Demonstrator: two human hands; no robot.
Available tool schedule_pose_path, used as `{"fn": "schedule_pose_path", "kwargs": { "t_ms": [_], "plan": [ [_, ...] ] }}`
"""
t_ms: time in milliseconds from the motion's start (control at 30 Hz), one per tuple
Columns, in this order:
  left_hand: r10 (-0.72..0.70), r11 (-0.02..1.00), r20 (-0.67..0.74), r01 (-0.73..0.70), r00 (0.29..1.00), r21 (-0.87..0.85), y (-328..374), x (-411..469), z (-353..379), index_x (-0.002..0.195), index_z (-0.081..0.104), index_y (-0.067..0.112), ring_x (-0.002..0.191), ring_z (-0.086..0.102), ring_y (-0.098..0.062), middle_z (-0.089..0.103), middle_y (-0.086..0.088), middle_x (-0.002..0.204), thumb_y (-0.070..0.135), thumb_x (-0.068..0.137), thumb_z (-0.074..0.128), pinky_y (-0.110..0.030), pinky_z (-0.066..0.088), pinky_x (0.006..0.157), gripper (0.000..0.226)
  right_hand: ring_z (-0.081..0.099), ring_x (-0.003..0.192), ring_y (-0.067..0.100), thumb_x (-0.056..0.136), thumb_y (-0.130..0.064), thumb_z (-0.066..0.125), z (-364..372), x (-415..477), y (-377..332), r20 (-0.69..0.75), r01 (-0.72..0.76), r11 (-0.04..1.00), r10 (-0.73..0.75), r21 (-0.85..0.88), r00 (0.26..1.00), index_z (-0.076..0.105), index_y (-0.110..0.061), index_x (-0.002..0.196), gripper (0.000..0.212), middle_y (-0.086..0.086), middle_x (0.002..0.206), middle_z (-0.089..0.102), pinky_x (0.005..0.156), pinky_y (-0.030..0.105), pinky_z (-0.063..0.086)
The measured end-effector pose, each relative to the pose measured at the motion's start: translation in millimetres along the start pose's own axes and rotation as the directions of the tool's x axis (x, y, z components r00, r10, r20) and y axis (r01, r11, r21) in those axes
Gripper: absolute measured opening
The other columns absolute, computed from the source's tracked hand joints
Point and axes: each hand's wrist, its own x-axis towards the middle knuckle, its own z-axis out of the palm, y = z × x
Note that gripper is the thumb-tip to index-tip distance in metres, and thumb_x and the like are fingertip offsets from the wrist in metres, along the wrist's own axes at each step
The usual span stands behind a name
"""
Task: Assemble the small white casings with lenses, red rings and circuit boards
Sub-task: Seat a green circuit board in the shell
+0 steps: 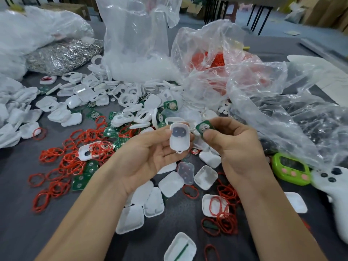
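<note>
What the left hand holds: a small white casing (179,138), its hollow side towards the camera, with a grey patch and two darker spots in its upper part and a small loop at its lower end.
Left hands state: the left hand (150,161) is palm up above the counter (17,204), with the thumb and curled fingers gripping the casing at its edges.
Right hands state: the right hand (238,149) pinches a green circuit board (204,127) between thumb and fingers.
Board and casing: the board is just beside the upper right corner of the casing, with a narrow gap between them.
Red rings (69,162): many lie loose on the counter left of the hands, and more lie at the lower right.
Other white casings (170,183): these are scattered under and behind the hands, some with the hollow side up.
Other boards (80,182): green ones lie among the rings.
Translucent piece (186,171): it lies among the casings below the hands.
Plastic bags (135,34): crumpled clear ones stand behind; one (212,59) holds red parts, and another (64,55) holds shiny metal parts.
Green timer (291,169): it is on the right, just beside a white controller (331,183).
</note>
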Motion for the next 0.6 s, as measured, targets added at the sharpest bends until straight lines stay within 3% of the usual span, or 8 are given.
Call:
{"fn": "schedule_pose_path", "kwargs": {
  "t_ms": [100, 233, 333, 400, 500, 600],
  "plan": [
    [0.005, 1.000, -0.007, -0.005, 1.000, 0.001, 0, 1, -1, 0.124, 0.072, 0.003, 0.098, 0.074, -0.022, 0.071, -0.019, 0.126, 0.017, 0.091, 0.057, -0.032, 0.061, 0.084, 0.039, 0.066, 0.067, 0.009, 0.082, 0.018, 0.068, -1, 1, -3, 0.011, -0.033, 0.997, 0.032, 0.066, 0.999, 0.070, -0.015, 0.076, 0.033, -0.003, 0.076, 0.074, 0.062, 0.020, 0.052],
    [0.004, 1.000, 0.008, -0.004, 1.000, 0.020, 0, 0, -2, 0.123, 0.073, 0.004, 0.100, 0.074, -0.022, 0.072, -0.018, 0.124, 0.019, 0.091, 0.057, -0.033, 0.061, 0.086, 0.039, 0.060, 0.065, 0.008, 0.090, 0.009, 0.067, -4, -2, -11, 0.085, 0.002, 0.998, 0.003, -0.062, 0.996, 0.076, -0.024, 0.078, 0.035, -0.006, 0.074, 0.069, 0.055, 0.022, 0.049],
    [0.000, 1.000, 0.031, 0.000, 1.000, 0.022, 1, -2, -3, 0.120, 0.076, 0.006, 0.099, 0.074, -0.022, 0.073, -0.016, 0.121, 0.020, 0.091, 0.058, -0.035, 0.061, 0.087, 0.036, 0.054, 0.060, 0.017, 0.091, 0.009, 0.067, -7, -6, -18, 0.166, 0.095, 0.986, -0.071, -0.138, 0.983, 0.079, -0.022, 0.097, 0.034, 0.004, 0.075, 0.065, 0.049, 0.023, 0.045],
    [-0.005, 1.000, 0.045, 0.003, 0.999, 0.026, 1, -3, -3, 0.119, 0.076, 0.006, 0.102, 0.073, -0.024, 0.073, -0.017, 0.120, 0.020, 0.092, 0.058, -0.036, 0.060, 0.091, 0.035, 0.050, 0.056, 0.024, 0.085, 0.008, 0.074, -6, -8, -19, 0.174, 0.144, 0.975, -0.115, -0.168, 0.978, 0.071, -0.018, 0.109, 0.036, 0.011, 0.072, 0.063, 0.048, 0.024, 0.043],
    [-0.023, 0.999, 0.049, 0.020, 0.999, 0.048, 1, -3, -3, 0.121, 0.074, 0.004, 0.104, 0.073, -0.025, 0.072, -0.018, 0.121, 0.022, 0.095, 0.057, -0.036, 0.060, 0.091, 0.036, 0.054, 0.048, 0.023, 0.078, 0.006, 0.081, 0, -12, -21, 0.114, 0.201, 0.974, -0.190, -0.100, 0.975, 0.068, -0.009, 0.088, 0.022, 0.008, 0.060, 0.066, 0.046, 0.025, 0.047],
    [-0.024, 0.998, 0.039, 0.021, 0.999, 0.067, 0, -3, -1, 0.119, 0.076, 0.004, 0.101, 0.073, -0.023, 0.073, -0.017, 0.120, 0.023, 0.095, 0.057, -0.034, 0.061, 0.084, 0.035, 0.060, 0.048, 0.019, 0.082, 0.006, 0.076, 4, -13, -21, 0.105, 0.211, 0.974, -0.203, -0.076, 0.974, 0.070, -0.008, 0.075, 0.017, 0.008, 0.059, 0.067, 0.049, 0.025, 0.051]
  ]
}}
